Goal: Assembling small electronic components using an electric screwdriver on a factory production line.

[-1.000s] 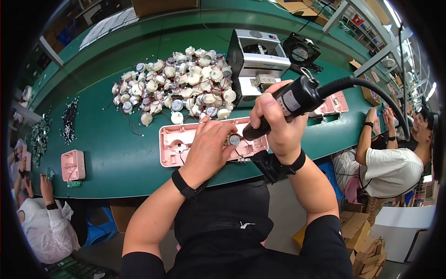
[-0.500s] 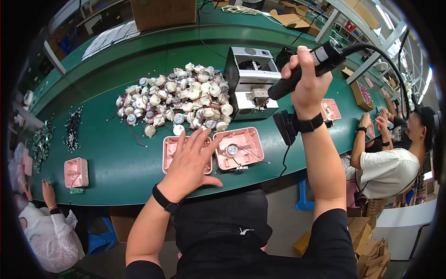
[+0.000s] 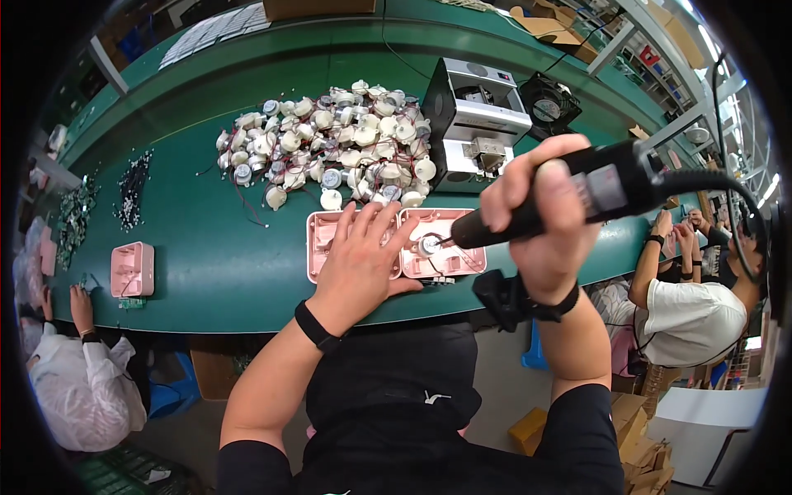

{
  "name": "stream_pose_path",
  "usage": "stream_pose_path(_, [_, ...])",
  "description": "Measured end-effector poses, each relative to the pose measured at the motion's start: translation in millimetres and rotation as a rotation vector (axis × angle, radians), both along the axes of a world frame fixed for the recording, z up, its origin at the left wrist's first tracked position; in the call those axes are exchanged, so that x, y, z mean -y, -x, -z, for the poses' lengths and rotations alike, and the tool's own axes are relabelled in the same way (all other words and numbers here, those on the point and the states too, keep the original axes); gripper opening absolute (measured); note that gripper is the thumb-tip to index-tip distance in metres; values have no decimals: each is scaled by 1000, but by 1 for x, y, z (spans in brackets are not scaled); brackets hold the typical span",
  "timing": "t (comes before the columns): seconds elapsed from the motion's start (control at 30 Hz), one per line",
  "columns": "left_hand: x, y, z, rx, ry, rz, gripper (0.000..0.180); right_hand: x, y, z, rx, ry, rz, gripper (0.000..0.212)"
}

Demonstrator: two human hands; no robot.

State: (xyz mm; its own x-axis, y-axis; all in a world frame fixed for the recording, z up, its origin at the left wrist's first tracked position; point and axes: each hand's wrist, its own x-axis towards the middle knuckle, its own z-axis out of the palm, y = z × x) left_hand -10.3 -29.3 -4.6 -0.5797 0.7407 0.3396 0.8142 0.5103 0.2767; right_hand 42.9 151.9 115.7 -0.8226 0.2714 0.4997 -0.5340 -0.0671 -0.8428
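Observation:
My left hand [image 3: 356,262] lies palm down with fingers spread over a pink plastic housing half [image 3: 315,266], its fingertips reaching over the edge of a second pink housing half [image 3: 472,263]. In that second half sits a small round silver-and-white motor [image 3: 428,246] with thin wires. My right hand [image 3: 551,221] is wrapped round a black electric screwdriver [image 3: 617,186], which slants down to the left. Its bit points at the motor; whether it touches a screw is too small to tell. The screwdriver's cable leaves toward the upper right.
Behind the housings lies a heap of white motors [image 3: 330,140] with wires. A screw feeder [image 3: 480,122] stands right of it. At left are another pink housing [image 3: 132,266], black wired parts [image 3: 132,194] and circuit boards [image 3: 76,223]. Co-workers sit left and right.
My right hand has brought the screwdriver down from above the screw feeder to the motor in the right housing half. My left hand stays spread on the housing. The view has shifted.

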Motion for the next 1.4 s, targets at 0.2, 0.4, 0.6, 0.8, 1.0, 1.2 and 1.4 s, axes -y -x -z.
stream_pose_path(0.2, [-1,-1,1,22,-5,1,87,9,13,35,41,-181,16,23])
stream_pose_path(0.4, [1,-2,4,37,-48,2,84,11,20,48,77,-211,25,24])
stream_pose_path(0.6, [1,-1,3,27,-20,-11,85,15,23,53,67,-198,21,25])
stream_pose_path(0.8, [-2,1,0,12,-32,-3,83,15,20,48,86,-170,40,24])
stream_pose_path(1.0, [-8,-22,0,22,-3,-40,85,-37,11,3,-138,-11,137,18])
stream_pose_path(1.2, [-41,-32,-2,36,9,-27,88,-79,52,-17,-140,-36,312,16])
stream_pose_path(1.4, [-52,-34,-8,65,-131,-36,87,-85,75,-11,-52,-34,373,17])
